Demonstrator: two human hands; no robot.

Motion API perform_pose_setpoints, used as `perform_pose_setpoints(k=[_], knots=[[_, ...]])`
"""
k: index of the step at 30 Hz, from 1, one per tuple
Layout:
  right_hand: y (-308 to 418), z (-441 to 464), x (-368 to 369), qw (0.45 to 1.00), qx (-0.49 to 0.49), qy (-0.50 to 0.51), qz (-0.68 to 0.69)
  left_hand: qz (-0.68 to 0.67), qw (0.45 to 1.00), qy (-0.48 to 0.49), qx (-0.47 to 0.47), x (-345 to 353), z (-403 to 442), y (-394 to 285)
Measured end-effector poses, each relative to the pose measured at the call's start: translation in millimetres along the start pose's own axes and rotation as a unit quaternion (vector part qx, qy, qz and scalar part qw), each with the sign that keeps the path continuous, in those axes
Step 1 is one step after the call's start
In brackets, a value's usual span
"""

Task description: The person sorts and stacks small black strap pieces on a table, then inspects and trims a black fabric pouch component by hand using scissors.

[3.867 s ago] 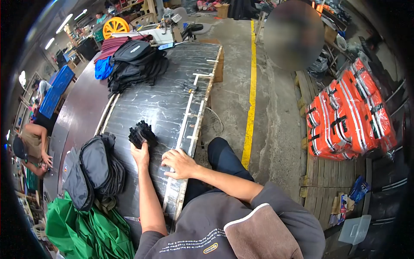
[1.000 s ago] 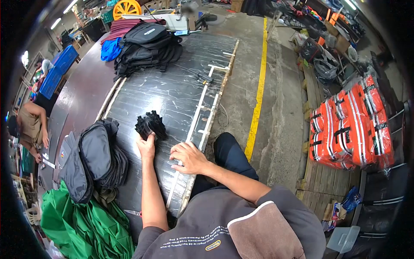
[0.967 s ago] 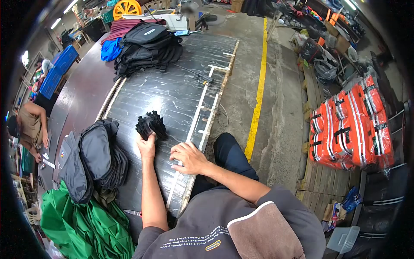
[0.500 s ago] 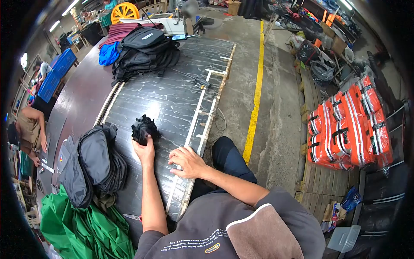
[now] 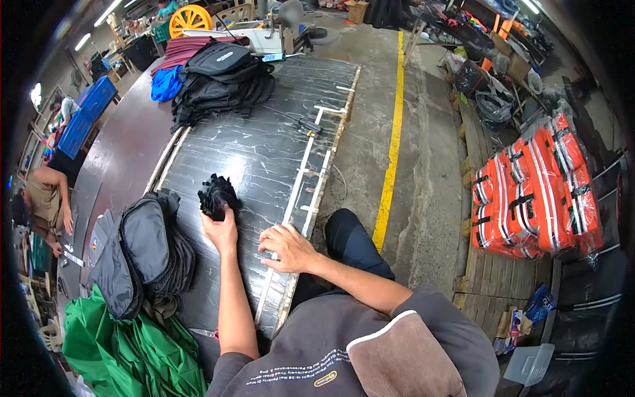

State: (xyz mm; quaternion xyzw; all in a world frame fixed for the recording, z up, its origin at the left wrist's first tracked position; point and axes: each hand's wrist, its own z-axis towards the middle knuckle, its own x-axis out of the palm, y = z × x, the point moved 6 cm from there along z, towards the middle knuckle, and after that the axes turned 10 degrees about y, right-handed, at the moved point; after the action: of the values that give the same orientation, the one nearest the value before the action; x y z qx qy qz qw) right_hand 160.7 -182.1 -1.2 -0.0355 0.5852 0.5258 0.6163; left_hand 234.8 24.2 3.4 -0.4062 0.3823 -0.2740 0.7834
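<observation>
A bundle of black fabric strips (image 5: pixel 218 196), its frayed-looking ends pointing up and outward, is gripped in my left hand (image 5: pixel 220 230) above the dark marbled tabletop (image 5: pixel 258 155). My thumb lies on its near side; the other fingers are mostly hidden behind it. Close to the table's right edge, my right hand (image 5: pixel 288 249) rests palm down with fingers loosely spread and slightly bent, near the white marked strips. I see nothing in it. Left of my left hand is a stack of dark grey bag panels (image 5: pixel 149 248).
Green fabric (image 5: pixel 126 344) lies at the lower left, near scissors (image 5: pixel 204 332). Black backpacks (image 5: pixel 225 79) and blue cloth (image 5: pixel 167 84) sit at the far end. Wrapped orange bags (image 5: pixel 532 192) stand on pallets to the right. A person (image 5: pixel 49 202) works at the left.
The bundle has turned slightly in my left hand and shifted a little left and up, showing more of its strip ends. My right hand stays almost still.
</observation>
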Motion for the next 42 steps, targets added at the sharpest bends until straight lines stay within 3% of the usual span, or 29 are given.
perform_pose_setpoints(k=[10,13,15,16,17,19,22,24,25,26,28,30,31,32,33,34,36,37,38,40,42], knots=[[-4,0,3,1.000,0.008,0.007,0.009,0.000,1.000,-0.009,0.019,0,1,3],[-4,-1,-3,1.000,0.015,0.009,0.004,0.004,0.995,-0.093,0.048,-8,-2,5],[-1,2,-4,0.999,0.020,0.028,0.007,0.063,0.979,-0.151,0.121,-11,-1,25],[0,3,-3,1.000,0.012,0.014,-0.002,-0.042,0.981,-0.153,0.110,-5,0,39],[3,5,-6,1.000,0.003,0.003,-0.010,0.114,0.973,-0.163,0.118,-9,-5,25],[2,7,-4,1.000,0.016,0.024,-0.002,0.057,0.996,-0.010,-0.074,-4,-2,10],[3,9,-7,0.999,0.039,0.009,0.007,0.058,0.997,-0.010,-0.043,3,7,28],[-7,11,-11,0.996,0.037,-0.058,0.049,-0.095,0.995,-0.011,-0.036,-2,2,31],[-9,15,-16,0.989,0.071,-0.077,0.108,-0.197,0.979,0.023,-0.055,-3,-5,27],[-12,19,-19,0.976,0.106,-0.094,0.166,-0.186,0.982,0.040,-0.012,2,-8,47],[-19,32,-15,0.962,0.091,-0.107,0.237,-0.278,0.949,0.122,-0.079,5,-29,47],[-19,50,-8,0.941,0.103,-0.075,0.314,-0.311,0.937,0.134,-0.087,-1,-58,22],[-12,63,-2,0.894,0.078,-0.072,0.436,-0.315,0.939,0.120,-0.063,-3,-69,12],[-21,70,8,0.885,0.053,-0.061,0.458,-0.320,0.941,0.106,-0.041,-7,-80,7],[-22,72,13,0.896,0.066,-0.091,0.430,-0.335,0.925,0.126,-0.128,-7,-96,19],[-23,75,17,0.905,0.077,-0.119,0.401,-0.342,0.926,0.127,-0.094,-18,-98,-3],[-39,84,44,0.829,0.163,-0.117,0.522,-0.324,0.928,0.163,-0.091,-32,-106,-9],[-36,94,45,0.797,0.165,-0.114,0.570,-0.197,0.969,0.135,-0.062,-45,-109,-14],[-35,105,46,0.761,0.168,-0.111,0.616,-0.151,0.979,0.128,-0.050,-53,-117,-19],[-44,132,48,0.745,0.202,-0.120,0.624,0.004,0.987,0.145,-0.064,-63,-130,-15],[-73,173,68,0.709,0.225,-0.110,0.659,0.051,0.988,0.141,0.023,-68,-135,-18]])
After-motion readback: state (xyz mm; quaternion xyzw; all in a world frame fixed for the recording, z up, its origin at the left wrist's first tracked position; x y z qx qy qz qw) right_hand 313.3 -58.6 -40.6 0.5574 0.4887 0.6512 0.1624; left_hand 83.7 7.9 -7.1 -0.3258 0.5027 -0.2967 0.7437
